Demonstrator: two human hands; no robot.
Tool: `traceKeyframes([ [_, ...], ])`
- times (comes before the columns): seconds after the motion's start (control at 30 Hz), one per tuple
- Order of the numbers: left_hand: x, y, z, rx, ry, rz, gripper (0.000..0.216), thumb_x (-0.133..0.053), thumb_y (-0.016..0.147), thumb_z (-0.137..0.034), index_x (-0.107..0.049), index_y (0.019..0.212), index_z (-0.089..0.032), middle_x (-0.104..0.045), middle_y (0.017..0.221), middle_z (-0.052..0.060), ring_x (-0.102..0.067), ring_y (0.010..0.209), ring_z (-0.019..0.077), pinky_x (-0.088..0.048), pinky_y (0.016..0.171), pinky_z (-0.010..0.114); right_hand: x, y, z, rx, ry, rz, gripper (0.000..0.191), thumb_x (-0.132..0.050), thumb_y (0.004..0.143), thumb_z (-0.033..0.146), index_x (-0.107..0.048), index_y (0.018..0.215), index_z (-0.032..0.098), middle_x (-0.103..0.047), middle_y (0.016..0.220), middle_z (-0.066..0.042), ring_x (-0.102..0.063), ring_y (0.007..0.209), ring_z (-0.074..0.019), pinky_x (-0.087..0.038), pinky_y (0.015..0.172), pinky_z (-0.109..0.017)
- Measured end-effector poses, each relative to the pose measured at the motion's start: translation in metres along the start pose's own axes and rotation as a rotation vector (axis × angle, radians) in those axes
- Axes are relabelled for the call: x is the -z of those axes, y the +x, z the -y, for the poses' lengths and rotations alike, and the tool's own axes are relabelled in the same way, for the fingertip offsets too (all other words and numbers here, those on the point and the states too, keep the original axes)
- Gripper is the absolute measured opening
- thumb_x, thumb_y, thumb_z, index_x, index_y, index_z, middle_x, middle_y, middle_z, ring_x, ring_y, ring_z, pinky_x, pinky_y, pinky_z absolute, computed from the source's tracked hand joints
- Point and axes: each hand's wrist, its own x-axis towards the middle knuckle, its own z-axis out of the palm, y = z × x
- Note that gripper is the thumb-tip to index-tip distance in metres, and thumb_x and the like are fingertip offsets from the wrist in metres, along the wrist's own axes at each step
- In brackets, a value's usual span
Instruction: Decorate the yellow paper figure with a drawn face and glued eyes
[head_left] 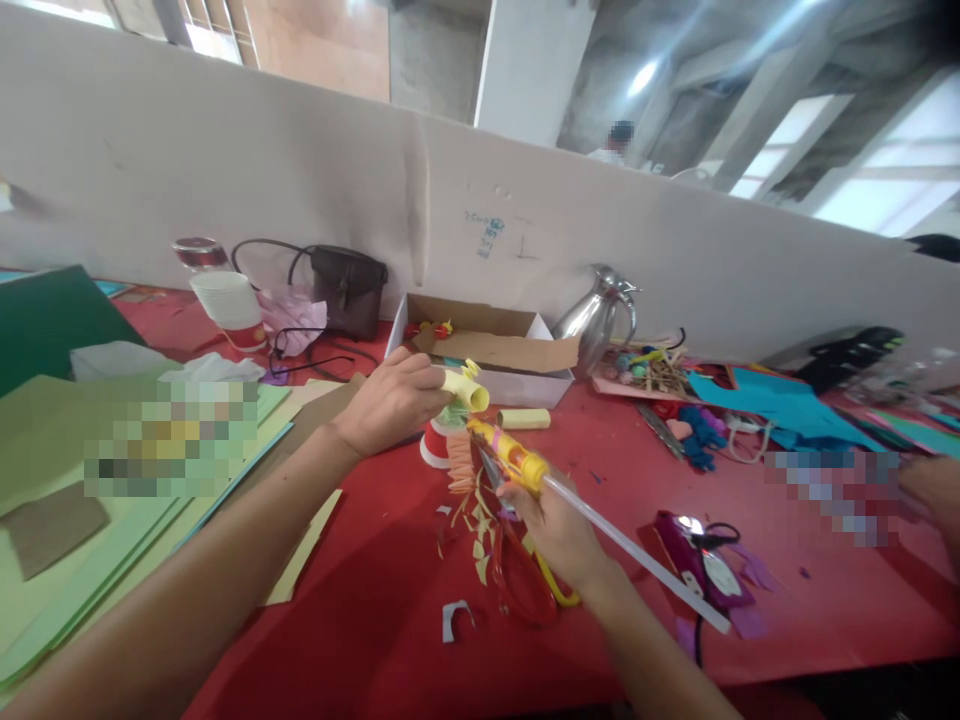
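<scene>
Yellow paper, rolled into a tube, sits in the grasp of the left hand, fingers closed around its far end, the open end facing the right hand. On top of the tube is a small yellow coil. The right hand is closed around a yellow glue gun, its nozzle pointing toward the tube from just below; a translucent glue stick runs out of its back. No lettering can be made out on the gun.

Blue handwriting marks the white partition, its top line seeming to start with "25", the rest too small to read; beside it is a dark mark like an upside-down T. A white paper cup bears a red patch low down, any print there blurred.

Another yellow roll lies before the white box. Red-handled scissors and yellow paper scraps lie on the red tabletop.
</scene>
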Motion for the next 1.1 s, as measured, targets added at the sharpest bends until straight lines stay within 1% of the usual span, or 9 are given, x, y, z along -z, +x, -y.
traceKeyframes([
  [0.13, -0.006, -0.005, 0.004, 0.007, 0.033, -0.029, 0.019, -0.056, 0.093, -0.022, -0.071, 0.082, -0.025, -0.059, 0.076, 0.002, -0.048, 0.077, 0.0170, -0.031, 0.072, 0.035, -0.003, -0.002, -0.008, -0.028, -0.011, 0.037, 0.040, -0.047, 0.095, 0.056, -0.059, 0.080, 0.021, -0.060, 0.066, -0.001, -0.058, 0.063, -0.0191, -0.046, 0.062, -0.030],
  [0.27, -0.009, -0.007, 0.006, 0.041, -0.012, -0.051, 0.018, -0.058, 0.093, -0.025, -0.071, 0.081, -0.025, -0.059, 0.075, 0.001, -0.048, 0.078, 0.0170, -0.031, 0.072, 0.035, -0.007, -0.004, -0.012, -0.077, 0.004, 0.069, 0.041, -0.045, 0.096, 0.057, -0.058, 0.079, 0.021, -0.058, 0.062, 0.001, -0.056, 0.059, -0.0178, -0.043, 0.057, -0.028],
  [0.43, -0.009, -0.005, 0.004, 0.052, -0.020, -0.050, 0.021, -0.057, 0.093, -0.027, -0.071, 0.079, -0.025, -0.058, 0.074, 0.002, -0.048, 0.078, 0.0174, -0.031, 0.072, 0.036, -0.008, 0.000, -0.008, -0.090, 0.040, 0.074, 0.046, -0.044, 0.094, 0.062, -0.061, 0.083, 0.020, -0.056, 0.060, 0.001, -0.056, 0.058, -0.0181, -0.042, 0.054, -0.028],
  [0.63, -0.009, -0.004, 0.002, 0.034, 0.023, -0.058, 0.023, -0.057, 0.093, -0.025, -0.070, 0.075, -0.024, -0.058, 0.072, 0.002, -0.047, 0.076, 0.0171, -0.030, 0.070, 0.036, -0.007, 0.001, -0.005, -0.112, 0.051, 0.078, 0.048, -0.044, 0.093, 0.063, -0.063, 0.087, 0.020, -0.055, 0.058, 0.002, -0.055, 0.056, -0.0183, -0.041, 0.053, -0.028],
  [0.83, -0.011, -0.006, 0.004, 0.040, 0.006, -0.045, 0.019, -0.056, 0.093, -0.025, -0.073, 0.083, -0.026, -0.059, 0.073, 0.001, -0.047, 0.074, 0.0167, -0.030, 0.069, 0.035, -0.004, -0.003, -0.006, -0.102, 0.048, 0.030, 0.048, -0.043, 0.094, 0.062, -0.064, 0.083, 0.020, -0.056, 0.058, 0.000, -0.056, 0.058, -0.0193, -0.043, 0.055, -0.029],
  [1.0, -0.011, -0.006, 0.004, 0.027, 0.046, -0.041, 0.023, -0.055, 0.094, -0.026, -0.071, 0.078, -0.025, -0.058, 0.072, 0.002, -0.047, 0.075, 0.0170, -0.031, 0.071, 0.035, -0.005, -0.001, -0.004, -0.085, 0.064, 0.022, 0.047, -0.045, 0.093, 0.062, -0.059, 0.075, 0.022, -0.055, 0.057, 0.001, -0.056, 0.059, -0.0188, -0.044, 0.056, -0.029],
  [1.1, -0.011, -0.005, 0.003, 0.014, 0.065, -0.029, 0.022, -0.054, 0.094, -0.026, -0.072, 0.081, -0.025, -0.059, 0.073, 0.002, -0.047, 0.075, 0.0170, -0.031, 0.071, 0.034, -0.008, 0.002, -0.002, -0.084, 0.076, 0.014, 0.047, -0.045, 0.093, 0.062, -0.057, 0.073, 0.021, -0.055, 0.058, 0.001, -0.057, 0.061, -0.0189, -0.045, 0.058, -0.029],
])
